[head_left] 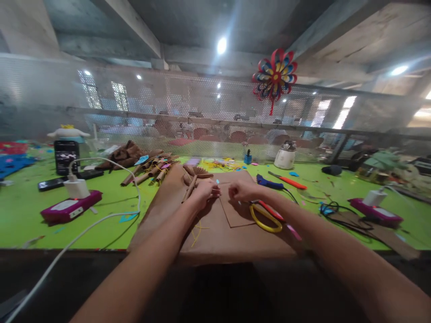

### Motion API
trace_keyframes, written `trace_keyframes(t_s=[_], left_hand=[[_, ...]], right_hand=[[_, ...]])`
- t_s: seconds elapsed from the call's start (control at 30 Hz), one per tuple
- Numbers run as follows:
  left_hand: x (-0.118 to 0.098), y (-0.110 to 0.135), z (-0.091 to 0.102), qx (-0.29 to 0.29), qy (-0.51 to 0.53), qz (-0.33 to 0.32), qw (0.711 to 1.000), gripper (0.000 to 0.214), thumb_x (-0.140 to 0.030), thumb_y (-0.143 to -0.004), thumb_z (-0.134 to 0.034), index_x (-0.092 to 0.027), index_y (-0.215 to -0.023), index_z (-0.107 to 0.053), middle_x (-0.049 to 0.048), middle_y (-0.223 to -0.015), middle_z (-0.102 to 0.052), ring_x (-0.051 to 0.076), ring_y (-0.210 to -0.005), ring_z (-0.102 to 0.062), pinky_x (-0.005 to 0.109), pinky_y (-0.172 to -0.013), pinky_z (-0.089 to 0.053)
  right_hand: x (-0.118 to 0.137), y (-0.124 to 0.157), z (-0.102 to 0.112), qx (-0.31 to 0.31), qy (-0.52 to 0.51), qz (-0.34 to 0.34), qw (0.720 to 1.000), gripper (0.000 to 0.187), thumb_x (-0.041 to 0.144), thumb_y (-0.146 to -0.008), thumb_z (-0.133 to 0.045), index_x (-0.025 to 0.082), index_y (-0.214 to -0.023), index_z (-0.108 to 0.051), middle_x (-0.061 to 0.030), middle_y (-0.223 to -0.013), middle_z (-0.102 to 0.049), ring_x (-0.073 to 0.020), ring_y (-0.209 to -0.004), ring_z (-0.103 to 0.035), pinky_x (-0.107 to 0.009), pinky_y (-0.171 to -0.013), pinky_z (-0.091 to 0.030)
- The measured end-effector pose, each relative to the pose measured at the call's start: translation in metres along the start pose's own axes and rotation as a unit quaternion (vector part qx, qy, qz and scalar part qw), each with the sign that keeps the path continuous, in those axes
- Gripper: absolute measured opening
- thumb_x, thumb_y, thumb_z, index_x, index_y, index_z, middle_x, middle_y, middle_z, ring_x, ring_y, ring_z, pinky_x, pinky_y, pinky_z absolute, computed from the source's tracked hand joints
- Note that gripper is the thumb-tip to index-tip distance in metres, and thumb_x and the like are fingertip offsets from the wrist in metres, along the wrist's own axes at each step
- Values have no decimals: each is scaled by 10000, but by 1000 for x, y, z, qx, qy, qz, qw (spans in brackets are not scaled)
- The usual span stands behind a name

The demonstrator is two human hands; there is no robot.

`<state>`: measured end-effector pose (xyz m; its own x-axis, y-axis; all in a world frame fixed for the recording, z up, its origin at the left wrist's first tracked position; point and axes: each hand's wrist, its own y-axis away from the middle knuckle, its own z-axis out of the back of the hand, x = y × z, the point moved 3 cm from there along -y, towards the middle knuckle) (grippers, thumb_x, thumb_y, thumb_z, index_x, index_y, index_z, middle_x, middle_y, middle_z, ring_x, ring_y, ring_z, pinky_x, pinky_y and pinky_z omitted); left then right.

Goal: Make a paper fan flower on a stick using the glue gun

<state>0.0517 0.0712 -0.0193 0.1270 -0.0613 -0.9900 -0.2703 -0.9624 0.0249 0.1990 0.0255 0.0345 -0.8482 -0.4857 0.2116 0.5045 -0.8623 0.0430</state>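
My left hand [206, 193] is over brown paper, its fingers drawn together; what they pinch, if anything, is too small to make out. By its fingertips shows a small pale blue scrap [217, 181]. Just left of that hand lies a rolled brown paper stick [190, 187] with a pleated paper fan [196, 172] at its top. My right hand [240, 191] is closed above a flat brown paper sheet [237, 216], and its fingertips are hidden. Scissors with yellow handles [266, 229] rest below my right wrist. Yellow string [197, 232] trails near my left forearm.
On the green table [111, 233], a pile of paper rolls [153, 170] lies at back left. A blue glue gun [269, 182] and an orange-handled cutter [292, 182] lie right. Purple power strips [72, 207] with cables flank both sides. A white jar [285, 157] stands behind.
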Motion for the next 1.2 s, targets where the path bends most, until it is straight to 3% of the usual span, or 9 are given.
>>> trace_keyframes(t_s=[0.2, 0.27, 0.43, 0.63, 0.8, 0.9, 1.0, 1.1, 1.2], left_hand=[[-3, -1, -1, 23, 7, -28, 999, 160, -234, -784, -605, -150, -699, -500, 39, -679, -600, 107, -597, -596, 198, -550, -471], [-4, -1, -3, 31, 7, -25, 999, 156, -216, -796, -596, -143, -693, -504, 37, -667, -597, 97, -593, -594, 185, -552, -469], [-3, 3, -6, 43, -13, -13, 999, 155, -181, -800, -586, -139, -680, -498, 37, -635, -595, 97, -551, -593, 201, -550, -473], [3, 7, -9, 67, -63, -11, 996, 179, -164, -772, -598, -146, -644, -474, 37, -624, -603, 116, -571, -612, 210, -559, -460], [3, 9, -12, 67, -86, -13, 994, 161, -179, -790, -558, -152, -657, -472, 37, -640, -610, 106, -562, -597, 206, -551, -452], [0, 10, -12, 67, -82, -13, 994, 147, -188, -797, -549, -151, -671, -482, 35, -657, -612, 99, -544, -586, 191, -511, -423], [-5, 12, -14, 94, -46, -20, 994, 125, -189, -782, -580, -143, -690, -510, 46, -691, -621, 97, -573, -593, 182, -510, -404], [-10, 16, -17, 145, -2, -26, 989, 139, -211, -744, -653, -133, -703, -546, 56, -701, -624, 96, -594, -586, 186, -536, -407], [-12, 20, -20, 205, 29, -26, 978, 200, -259, -716, -705, -126, -700, -557, 42, -657, -603, 80, -558, -547, 187, -537, -395]], right_hand=[[-9, 134, 27, 99, -104, 26, 989, 147, 152, -749, -545, 131, -822, -671, -30, -729, -638, -105, -628, -543, -194, -564, -398], [-9, 154, 30, 96, -74, 1, 993, 141, 208, -762, -574, 151, -832, -683, -25, -708, -638, -110, -606, -543, -199, -540, -379], [-2, 96, 16, -57, 58, -43, 996, 186, 164, -775, -549, 191, -905, -681, -52, -804, -675, -150, -683, -581, -230, -594, -391], [6, 16, -25, -2, 173, -31, 984, 177, 57, -723, -549, 131, -831, -669, -124, -857, -670, -194, -758, -603, -252, -647, -402], [11, 69, -1, -56, 70, -2, 996, 207, 84, -726, -519, 155, -839, -676, -63, -806, -670, -148, -715, -563, -223, -616, -382], [8, 136, 14, 61, -44, 17, 997, 117, 168, -697, -585, 195, -716, -698, -14, -680, -653, -116, -599, -538, -217, -578, -381], [0, 178, 28, 32, -117, -55, 991, 114, 318, -619, -716, 208, -643, -700, -32, -658, -651, -140, -603, -557, -235, -578, -406], [0, 160, 32, -40, -155, -52, 986, 213, 412, -707, -659, 205, -708, -705, -43, -702, -659, -151, -639, -568, -252, -603, -418], [0, 98, 24, -172, -204, -35, 963, 260, 415, -782, -580, 182, -799, -694, -45, -753, -656, -144, -664, -559, -263, -623, -420]])
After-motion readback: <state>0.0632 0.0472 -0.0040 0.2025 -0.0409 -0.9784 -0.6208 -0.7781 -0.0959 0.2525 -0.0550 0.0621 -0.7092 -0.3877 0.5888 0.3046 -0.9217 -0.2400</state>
